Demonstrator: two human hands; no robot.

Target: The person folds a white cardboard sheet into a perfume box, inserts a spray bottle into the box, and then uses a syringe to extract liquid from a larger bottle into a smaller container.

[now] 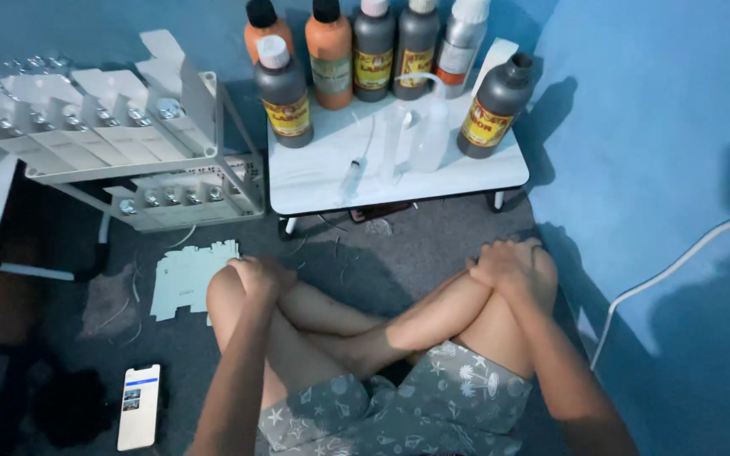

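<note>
So both hands are just parked on the knees right now, left hand (257, 274) cupped over the left knee and right hand (507, 263) draped over the right knee, fingers curled on skin and gripping no object, person sitting cross-legged on dark grey carpet. Nearest stuff is the low white table (314, 181) just beyond the legs, glossy top with rounded corners. Risk-wise I'd say that row of tall plastic bottles is the worry: the dark grey bottle (283, 93) with the white cap stands alone toward the near left, and the uncapped grey bottle (495, 105) sits close to the right edge, so a bumped knee could tip it and spill. The clear syringe (353, 171) lies flat near the front edge and looks like it could roll off. Two orange bottles (329, 51) stand at the far side against the blue wall. On the left a white cardboard rack (103, 127) holds small metal-capped vials, looks flimsy. A phone (139, 407) lies on the floor near left, easy to lean on
</note>
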